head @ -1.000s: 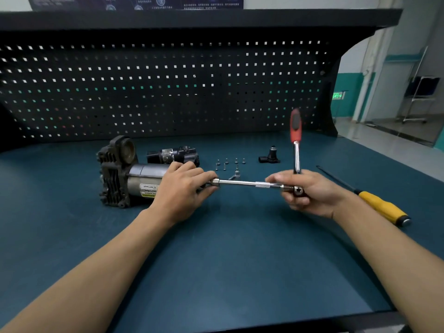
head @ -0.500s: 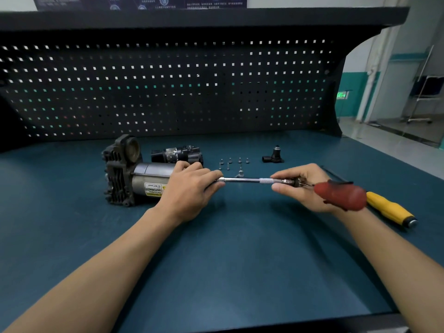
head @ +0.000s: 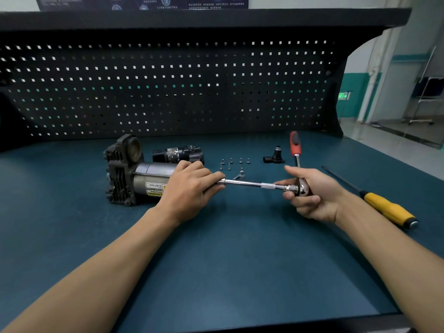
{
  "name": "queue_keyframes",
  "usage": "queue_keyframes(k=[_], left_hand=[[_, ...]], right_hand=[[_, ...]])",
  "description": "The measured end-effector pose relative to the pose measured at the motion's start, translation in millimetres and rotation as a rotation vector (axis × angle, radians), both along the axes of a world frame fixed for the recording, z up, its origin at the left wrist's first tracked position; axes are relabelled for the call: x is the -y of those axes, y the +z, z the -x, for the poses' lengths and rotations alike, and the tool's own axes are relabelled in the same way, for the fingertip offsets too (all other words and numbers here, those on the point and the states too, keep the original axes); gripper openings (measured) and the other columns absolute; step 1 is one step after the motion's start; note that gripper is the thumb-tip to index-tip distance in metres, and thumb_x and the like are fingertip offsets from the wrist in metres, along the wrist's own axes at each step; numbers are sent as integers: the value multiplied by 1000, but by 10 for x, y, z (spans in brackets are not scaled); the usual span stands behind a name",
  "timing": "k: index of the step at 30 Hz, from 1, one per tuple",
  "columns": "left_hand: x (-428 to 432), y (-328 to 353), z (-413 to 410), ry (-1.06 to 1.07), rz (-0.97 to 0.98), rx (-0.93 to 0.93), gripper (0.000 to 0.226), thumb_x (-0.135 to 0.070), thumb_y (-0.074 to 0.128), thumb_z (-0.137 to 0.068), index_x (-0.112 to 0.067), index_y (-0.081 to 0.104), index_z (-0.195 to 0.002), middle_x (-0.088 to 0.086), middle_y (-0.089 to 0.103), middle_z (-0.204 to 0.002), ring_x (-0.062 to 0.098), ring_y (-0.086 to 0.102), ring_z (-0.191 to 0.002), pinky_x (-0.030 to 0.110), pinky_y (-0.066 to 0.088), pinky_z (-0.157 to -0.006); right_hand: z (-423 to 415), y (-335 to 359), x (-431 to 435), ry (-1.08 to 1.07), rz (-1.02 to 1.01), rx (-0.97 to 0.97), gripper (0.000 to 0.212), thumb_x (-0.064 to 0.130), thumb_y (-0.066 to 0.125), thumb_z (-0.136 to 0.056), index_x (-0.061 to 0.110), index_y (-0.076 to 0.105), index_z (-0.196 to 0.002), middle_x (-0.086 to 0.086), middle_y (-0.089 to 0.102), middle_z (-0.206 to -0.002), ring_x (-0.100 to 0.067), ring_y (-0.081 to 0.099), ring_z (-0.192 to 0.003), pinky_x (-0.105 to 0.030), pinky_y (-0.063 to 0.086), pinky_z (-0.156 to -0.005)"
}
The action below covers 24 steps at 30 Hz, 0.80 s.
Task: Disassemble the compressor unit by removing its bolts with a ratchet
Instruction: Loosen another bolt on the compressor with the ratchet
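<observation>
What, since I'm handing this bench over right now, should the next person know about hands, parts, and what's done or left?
Left hand grips the extension bar at its tip, against the compressor motor end; the bolt there is hidden.
Right hand grips the ratchet at its head, red handle pointing away.
Done: loose bolts lie behind the bar; a black cylinder part and a small black fitting lie apart on the table.
Left: finish this bolt, then any others; how many is not visible.
Yellow screwdriver lies at right.
</observation>
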<state>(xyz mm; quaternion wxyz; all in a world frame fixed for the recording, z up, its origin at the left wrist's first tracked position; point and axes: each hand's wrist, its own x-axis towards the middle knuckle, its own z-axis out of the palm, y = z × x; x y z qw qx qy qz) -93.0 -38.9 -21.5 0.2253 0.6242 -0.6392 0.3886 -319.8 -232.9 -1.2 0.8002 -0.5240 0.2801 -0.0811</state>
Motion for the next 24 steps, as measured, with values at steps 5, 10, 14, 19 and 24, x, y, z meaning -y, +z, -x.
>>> queue_keyframes(k=[5,10,14,19,24], left_hand=[[15,-11,-14,1,11,-8,26,-38,59,-95,-18,75,-97,-6,67,-76,24,58,-73,35,37,-70],[4,-3,38,62,-31,-68,26,-42,62,-91,-18,72,-95,-9,68,-79,23,58,-76,34,35,-76],[1,18,121,90,-92,-92,39,-46,43,-97,-18,70,-101,-7,69,-84,23,59,-80,40,40,-80],[18,31,137,92,-64,-61,27,-37,55,-96,-15,71,-96,-4,68,-79,26,60,-78,37,33,-80],[19,30,98,43,-44,-12,20,-31,62,-93,-13,71,-93,-3,62,-72,26,57,-73,34,31,-76]], right_hand=[[-2,-28,-11,11,101,-5,32,37,61,-92,13,77,-80,-8,57,-62,-5,29,-29,-15,22,-30],[-17,-98,-39,-119,803,74,18,22,67,-96,14,78,-85,-13,68,-66,-21,49,-50,-22,34,-40],[10,-103,-30,-143,1199,166,11,20,75,-90,29,78,-84,7,74,-73,-2,58,-58,-13,44,-59],[-2,-115,-33,-162,1248,239,12,12,79,-86,22,78,-92,12,74,-77,5,62,-69,-7,44,-67],[-64,-98,-58,-205,800,89,36,39,63,-97,10,76,-79,-10,66,-65,-13,39,-40,-22,28,-39]])
